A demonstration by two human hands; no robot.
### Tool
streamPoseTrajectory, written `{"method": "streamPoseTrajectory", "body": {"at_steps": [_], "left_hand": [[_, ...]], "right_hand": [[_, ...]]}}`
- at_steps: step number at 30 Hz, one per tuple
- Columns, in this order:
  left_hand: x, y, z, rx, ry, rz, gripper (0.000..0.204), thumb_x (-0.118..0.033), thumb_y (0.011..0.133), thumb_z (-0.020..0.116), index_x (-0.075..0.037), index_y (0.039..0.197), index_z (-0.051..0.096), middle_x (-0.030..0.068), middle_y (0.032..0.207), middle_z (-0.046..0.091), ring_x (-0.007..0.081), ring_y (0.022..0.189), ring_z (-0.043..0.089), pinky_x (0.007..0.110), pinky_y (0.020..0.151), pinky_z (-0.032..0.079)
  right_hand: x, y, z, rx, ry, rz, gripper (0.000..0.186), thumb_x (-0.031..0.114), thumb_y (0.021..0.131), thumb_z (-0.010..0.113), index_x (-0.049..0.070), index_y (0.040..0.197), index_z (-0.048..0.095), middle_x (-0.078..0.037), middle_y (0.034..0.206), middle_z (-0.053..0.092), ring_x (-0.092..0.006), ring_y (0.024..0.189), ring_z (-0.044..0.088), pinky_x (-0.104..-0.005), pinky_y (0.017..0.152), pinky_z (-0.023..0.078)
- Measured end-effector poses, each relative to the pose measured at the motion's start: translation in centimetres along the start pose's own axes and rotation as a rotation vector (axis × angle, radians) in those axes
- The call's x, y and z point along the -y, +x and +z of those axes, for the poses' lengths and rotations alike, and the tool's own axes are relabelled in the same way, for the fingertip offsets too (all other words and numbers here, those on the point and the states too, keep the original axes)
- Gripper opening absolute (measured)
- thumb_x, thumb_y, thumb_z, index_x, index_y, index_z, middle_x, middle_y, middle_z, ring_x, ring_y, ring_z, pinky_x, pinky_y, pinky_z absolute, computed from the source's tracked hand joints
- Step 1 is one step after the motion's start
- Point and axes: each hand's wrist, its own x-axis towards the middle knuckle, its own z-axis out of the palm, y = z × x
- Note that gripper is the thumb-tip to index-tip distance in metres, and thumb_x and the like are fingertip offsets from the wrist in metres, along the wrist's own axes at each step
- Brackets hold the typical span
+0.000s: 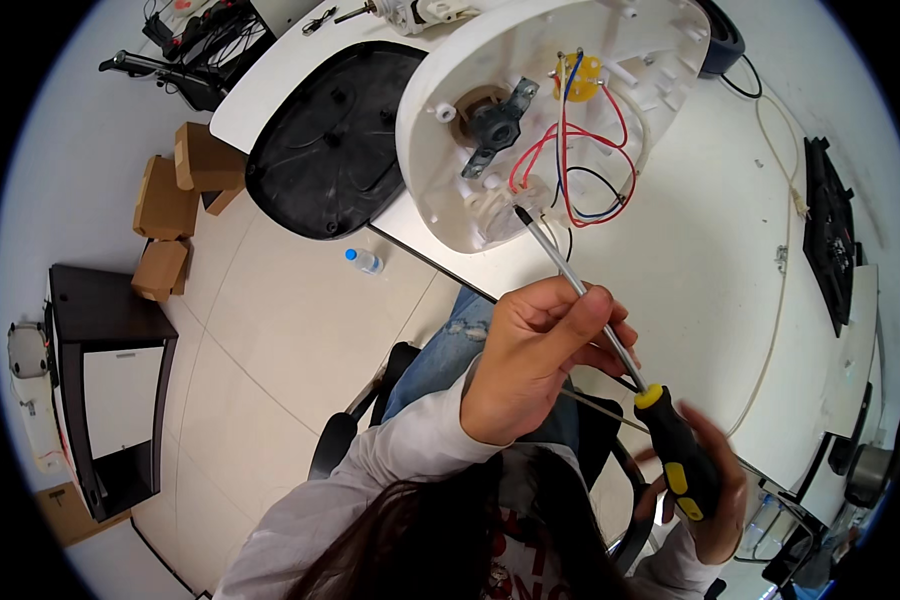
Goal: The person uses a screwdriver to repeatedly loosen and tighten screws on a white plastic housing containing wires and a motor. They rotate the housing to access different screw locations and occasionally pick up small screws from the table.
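Observation:
A long screwdriver point(686, 462) with a black and yellow handle slants between my two hands. My left hand point(535, 345) is closed, pinching its steel shaft between thumb and fingers. Around the handle is my right hand point(718, 490), slightly blurred, fingers curled on it. The dark tip is over a small pale, clear-looking part point(505, 212) inside a white plastic housing point(425, 130); whether it touches a screw is too small to tell. Also inside the housing are a dark bracket point(497, 128), a yellow round part point(578, 78) and loose red, blue and black wires point(567, 165).
A black plastic cover point(320, 150) lies left of the housing, overhanging the white table point(710, 250). A pale cable point(770, 340) runs along the table's right side. Cardboard boxes point(165, 195), a water bottle point(364, 261) and a dark cabinet point(110, 310) stand on the floor at left.

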Motion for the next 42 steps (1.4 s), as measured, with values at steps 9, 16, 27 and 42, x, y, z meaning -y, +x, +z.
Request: {"method": "streamPoseTrajectory", "body": {"at_steps": [9, 16, 27, 42], "left_hand": [[-0.1, -0.2, -0.4, 0.012, -0.078, -0.001, 0.033, -0.032, 0.091, 0.049, 0.000, 0.096, 0.052, 0.0107, 0.081, 0.062, 0.0263, 0.074, 0.065, 0.030, 0.062, 0.055], [-0.1, -0.2, -0.6, 0.012, -0.096, -0.022, 0.035, -0.034, 0.091, 0.050, -0.001, 0.103, 0.048, 0.0082, 0.086, 0.059, 0.0251, 0.079, 0.064, 0.032, 0.067, 0.053], [0.1, -0.4, -0.7, -0.011, -0.162, 0.036, 0.024, -0.032, 0.089, 0.054, -0.010, 0.096, 0.048, 0.0003, 0.082, 0.048, 0.0187, 0.080, 0.056, 0.032, 0.072, 0.048], [-0.3, -0.7, -1.5, 0.010, -0.161, 0.052, 0.020, -0.024, 0.092, 0.050, -0.007, 0.102, 0.050, 0.0043, 0.090, 0.053, 0.0221, 0.081, 0.060, 0.037, 0.080, 0.049]], "right_hand": [[-0.2, -0.7, 0.8, -0.064, -0.239, 0.030, 0.079, 0.062, 0.079, 0.050, -0.011, 0.110, 0.047, -0.003, 0.058, 0.049, -0.0063, 0.038, 0.042, -0.0184, 0.036, 0.029], [-0.6, -0.8, 1.3, -0.154, -0.759, -0.315, 0.063, 0.052, 0.083, 0.051, -0.005, 0.110, 0.052, -0.015, 0.074, 0.061, -0.0209, 0.056, 0.059, -0.0262, 0.050, 0.041], [0.1, -1.4, 1.3, -0.198, -1.023, -0.553, 0.055, 0.005, 0.059, 0.072, 0.012, 0.112, 0.056, -0.010, 0.078, 0.048, -0.0203, 0.065, 0.049, -0.0304, 0.054, 0.038], [-1.0, -1.0, 1.8, -0.197, -0.250, -0.136, 0.085, 0.067, 0.079, 0.044, 0.001, 0.131, 0.033, -0.009, 0.083, 0.050, -0.0104, 0.059, 0.049, -0.0201, 0.047, 0.036]]}}
